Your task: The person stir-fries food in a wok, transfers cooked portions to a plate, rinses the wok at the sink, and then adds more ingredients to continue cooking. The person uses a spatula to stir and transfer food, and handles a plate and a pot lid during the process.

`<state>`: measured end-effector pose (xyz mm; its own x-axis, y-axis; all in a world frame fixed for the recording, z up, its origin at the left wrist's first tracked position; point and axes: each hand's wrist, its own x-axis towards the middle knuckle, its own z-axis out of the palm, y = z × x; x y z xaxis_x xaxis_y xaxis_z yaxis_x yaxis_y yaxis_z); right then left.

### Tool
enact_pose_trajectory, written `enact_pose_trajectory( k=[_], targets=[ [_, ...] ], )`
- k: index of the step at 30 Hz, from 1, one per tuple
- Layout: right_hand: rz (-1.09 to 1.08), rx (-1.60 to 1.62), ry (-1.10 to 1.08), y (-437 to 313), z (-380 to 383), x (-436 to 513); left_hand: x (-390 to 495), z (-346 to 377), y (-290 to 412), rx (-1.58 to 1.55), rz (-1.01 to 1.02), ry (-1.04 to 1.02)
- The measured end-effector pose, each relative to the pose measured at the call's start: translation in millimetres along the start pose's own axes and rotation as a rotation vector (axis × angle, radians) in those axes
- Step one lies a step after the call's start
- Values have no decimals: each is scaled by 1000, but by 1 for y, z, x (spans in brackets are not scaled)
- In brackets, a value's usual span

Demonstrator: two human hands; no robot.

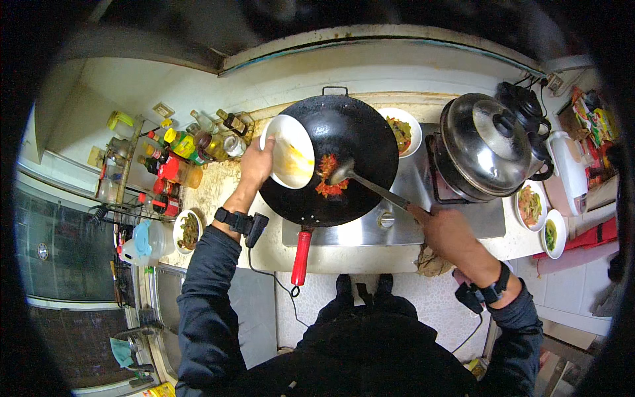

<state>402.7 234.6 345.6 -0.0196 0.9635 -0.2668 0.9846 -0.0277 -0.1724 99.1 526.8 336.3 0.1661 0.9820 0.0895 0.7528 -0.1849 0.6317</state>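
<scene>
My left hand grips the rim of a white bowl, tilted over the left side of a black wok. Yellow-orange smears coat the bowl's inner wall. In my right hand is the handle of a metal wok spatula, whose head touches chopped red food, perhaps tomato, in the wok's middle. The wok sits on a stainless steel gas hob, its red handle pointing towards me.
A large lidded steel pot occupies the right burner. Bowls of food stand behind the wok, at left and at right. Several bottles and jars crowd the left corner. A white jug-like appliance is far right.
</scene>
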Motion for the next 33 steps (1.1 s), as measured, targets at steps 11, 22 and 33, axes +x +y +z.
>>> enact_pose_trajectory(
  k=[11,22,33],
  targets=[
    [-42,80,16,-28,-12,33,-15,-32,-19,-663,-338,-7],
    [-99,-17,32,-33,5,51,-78,-50,-41,-1119,-483,82],
    [-938,703,-380,-159,22,2,-284,-70,-120,-1736,-588,435]
  ],
)
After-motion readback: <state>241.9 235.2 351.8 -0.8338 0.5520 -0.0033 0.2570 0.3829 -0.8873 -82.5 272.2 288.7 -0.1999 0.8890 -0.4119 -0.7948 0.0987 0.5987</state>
